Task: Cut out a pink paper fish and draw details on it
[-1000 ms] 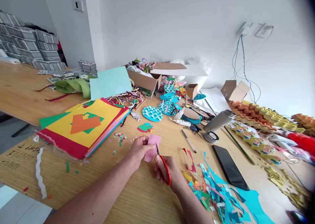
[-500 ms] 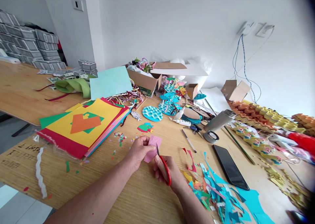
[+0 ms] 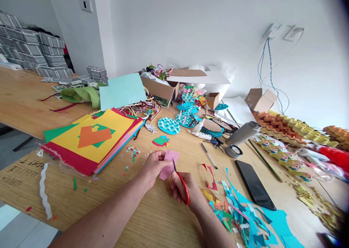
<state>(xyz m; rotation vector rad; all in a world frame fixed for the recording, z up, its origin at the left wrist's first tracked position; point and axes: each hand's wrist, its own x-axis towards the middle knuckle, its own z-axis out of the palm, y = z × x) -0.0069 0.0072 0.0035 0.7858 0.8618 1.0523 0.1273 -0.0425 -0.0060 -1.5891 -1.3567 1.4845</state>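
My left hand (image 3: 152, 168) pinches a small piece of pink paper (image 3: 169, 162) just above the wooden table (image 3: 152, 219). My right hand (image 3: 188, 191) is closed round the red handles of a pair of scissors (image 3: 182, 184), whose blades point up into the pink paper's right edge. Both hands are near the table's front middle. Blue and mixed paper scraps (image 3: 242, 215) lie just right of my right hand.
A stack of coloured paper sheets (image 3: 92, 139) lies at the left. A black phone (image 3: 255, 184), a metal flask (image 3: 242, 133) and its lid (image 3: 233, 151) lie to the right. Blue wave-pattern discs (image 3: 169, 125), cardboard boxes (image 3: 160, 90) and folded paper garlands (image 3: 294, 126) fill the back.
The pink paper and scissors have barely shifted; the hands stay in the same place.
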